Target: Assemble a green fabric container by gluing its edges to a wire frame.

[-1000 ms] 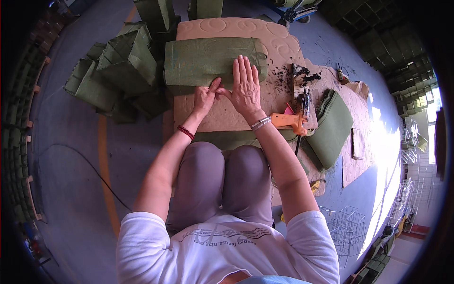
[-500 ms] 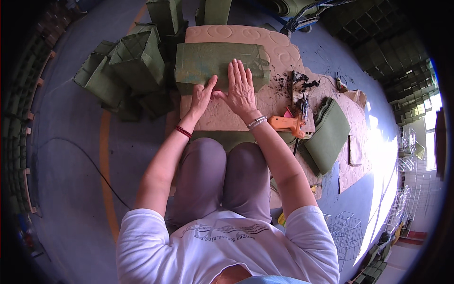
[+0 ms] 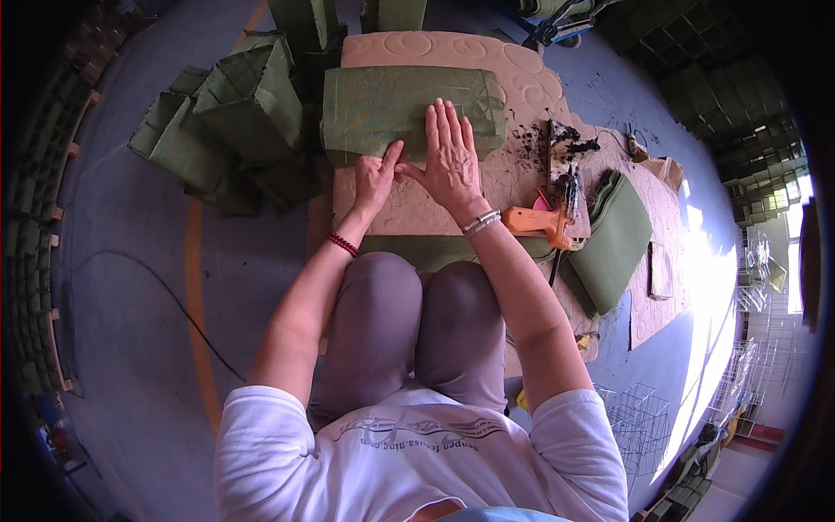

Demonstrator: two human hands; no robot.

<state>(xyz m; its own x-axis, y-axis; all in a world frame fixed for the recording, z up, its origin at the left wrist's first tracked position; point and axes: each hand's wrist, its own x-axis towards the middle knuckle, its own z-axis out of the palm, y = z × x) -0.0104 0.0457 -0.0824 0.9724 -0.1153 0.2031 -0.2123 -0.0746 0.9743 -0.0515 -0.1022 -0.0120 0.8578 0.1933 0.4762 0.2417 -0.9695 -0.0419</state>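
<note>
A green fabric box [image 3: 370, 100], lying on its side and looking rather flattened, is across the board in front of me. My right hand [image 3: 452, 170] rests flat on its near right part, fingers stretched out and close together. At the near edge, my left hand [image 3: 374, 184] is closed, its fingers curled against the edge and its thumb pointing up over it. The curled fingertips are hidden. To the right of my right hand lies an orange glue gun [image 3: 544, 224], its front end caked with dark residue.
Patterned beige cardboard [image 3: 400, 207] covers the work surface. Folded green fabric sheets [image 3: 611, 248] lie at the right. Several open green fabric boxes [image 3: 246, 109] stand at the left. A dark cable [image 3: 178, 304] crosses the floor, and wire frames [image 3: 639, 418] stand at the lower right.
The view has shifted slightly. My right hand has slid a little toward the near right part of the box; my left hand stays at the near edge.
</note>
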